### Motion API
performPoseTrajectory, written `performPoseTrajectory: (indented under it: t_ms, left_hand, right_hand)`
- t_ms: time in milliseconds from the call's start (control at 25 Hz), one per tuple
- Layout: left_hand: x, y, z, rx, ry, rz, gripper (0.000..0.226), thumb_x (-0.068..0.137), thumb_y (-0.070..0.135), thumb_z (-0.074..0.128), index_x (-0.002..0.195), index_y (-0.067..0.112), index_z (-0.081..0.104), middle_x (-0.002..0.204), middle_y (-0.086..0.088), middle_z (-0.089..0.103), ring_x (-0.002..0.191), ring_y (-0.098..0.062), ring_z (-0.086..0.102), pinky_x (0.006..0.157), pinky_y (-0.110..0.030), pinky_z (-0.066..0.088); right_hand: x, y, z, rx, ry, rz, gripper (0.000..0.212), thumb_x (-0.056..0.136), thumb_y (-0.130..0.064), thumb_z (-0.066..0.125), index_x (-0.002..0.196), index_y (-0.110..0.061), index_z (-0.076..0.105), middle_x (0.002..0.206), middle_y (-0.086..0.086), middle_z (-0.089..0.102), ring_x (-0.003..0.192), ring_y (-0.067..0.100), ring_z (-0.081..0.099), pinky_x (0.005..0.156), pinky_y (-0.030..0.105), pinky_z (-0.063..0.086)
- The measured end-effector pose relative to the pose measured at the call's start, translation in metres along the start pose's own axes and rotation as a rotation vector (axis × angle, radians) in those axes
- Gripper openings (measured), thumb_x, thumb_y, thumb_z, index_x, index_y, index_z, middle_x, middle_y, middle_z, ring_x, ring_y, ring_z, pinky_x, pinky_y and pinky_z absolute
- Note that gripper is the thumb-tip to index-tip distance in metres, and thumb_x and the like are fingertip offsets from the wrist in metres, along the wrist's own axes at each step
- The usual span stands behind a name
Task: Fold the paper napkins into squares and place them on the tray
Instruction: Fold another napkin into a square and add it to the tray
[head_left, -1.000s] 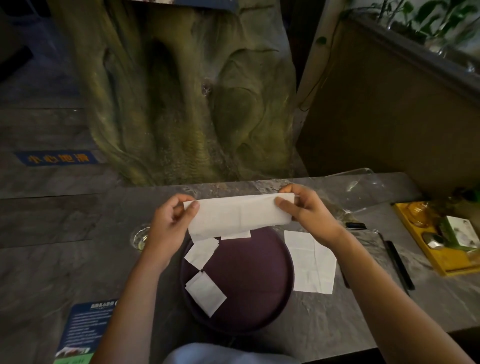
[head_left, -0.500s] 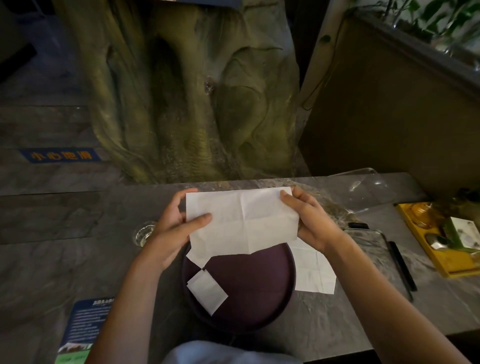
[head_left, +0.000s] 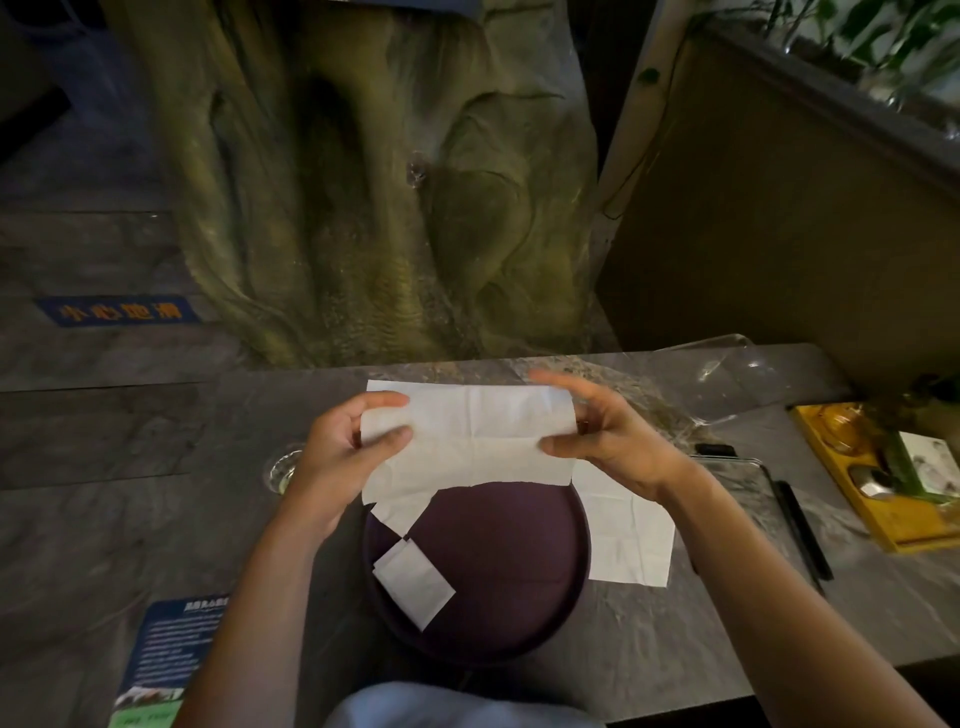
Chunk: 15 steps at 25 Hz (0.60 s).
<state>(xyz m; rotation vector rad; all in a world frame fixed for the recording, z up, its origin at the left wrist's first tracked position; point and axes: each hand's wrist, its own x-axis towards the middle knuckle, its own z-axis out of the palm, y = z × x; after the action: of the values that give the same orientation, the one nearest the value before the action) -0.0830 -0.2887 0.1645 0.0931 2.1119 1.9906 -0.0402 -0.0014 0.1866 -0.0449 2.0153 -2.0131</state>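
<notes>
Above the round purple tray, the paper napkin hung half-folded between both hands. The left hand pinched its left edge with curled fingers. The right hand nipped the right edge under its thumb, its other fingers arched and blurred. I reckoned an uneven pull could tear the thin tissue or skew the crease, leaving a lopsided piece beside the folded square on the tray.

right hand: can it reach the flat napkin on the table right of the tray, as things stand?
Probably yes for the path: the flat napkin lies uncovered just below the right hand, nothing between. But its fingers pinch the held napkin, so it would have to let go first.
</notes>
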Motion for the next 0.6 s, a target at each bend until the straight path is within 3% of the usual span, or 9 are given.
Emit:
performPoseTrajectory:
  t_ms: [80, 240, 400, 600]
  left_hand:
    - [0.0, 0.0, -0.003, 0.041, -0.04, -0.024, 0.046, 0.07, 0.014, 0.083, 0.11, 0.029, 0.067, 0.113, -0.004, 0.07, 0.101, -0.016, 0.067, 0.089, -0.036, 0.053]
    - [0.0, -0.001, -0.01, 0.213, -0.064, -0.061, 0.063, 0.057, 0.023, 0.085, 0.112, 0.044, 0.062, 0.119, 0.002, 0.065, 0.107, -0.019, 0.063, 0.092, -0.044, 0.054]
    - [-0.002, 0.003, -0.008, 0.336, -0.062, -0.028, 0.056, 0.066, 0.01, 0.084, 0.109, 0.04, 0.063, 0.111, 0.009, 0.066, 0.096, -0.018, 0.067, 0.085, -0.045, 0.057]
    - [-0.003, 0.007, -0.004, 0.348, -0.037, 0.029, 0.036, 0.077, 0.008, 0.077, 0.099, 0.034, 0.067, 0.097, 0.01, 0.071, 0.084, 0.0, 0.067, 0.078, -0.026, 0.055]
  right_hand:
    - [0.002, -0.003, -0.001, -0.093, 0.016, 0.002, 0.056, 0.079, 0.017, 0.066, 0.129, -0.007, 0.058, 0.123, 0.017, 0.064, 0.108, 0.033, 0.064, 0.091, 0.041, 0.056]
    - [0.002, -0.008, -0.003, -0.22, 0.065, 0.051, 0.043, 0.078, 0.013, 0.07, 0.115, -0.007, 0.066, 0.117, 0.017, 0.067, 0.105, 0.033, 0.067, 0.088, 0.043, 0.058]
    - [0.0, -0.012, 0.0, -0.283, 0.156, -0.006, 0.033, 0.078, 0.009, 0.072, 0.107, -0.006, 0.07, 0.112, 0.02, 0.068, 0.101, 0.036, 0.066, 0.084, 0.046, 0.058]
    - [0.0, -0.012, -0.003, -0.34, 0.224, -0.091, 0.026, 0.079, 0.004, 0.073, 0.104, -0.005, 0.072, 0.106, 0.02, 0.069, 0.095, 0.039, 0.064, 0.082, 0.047, 0.055]
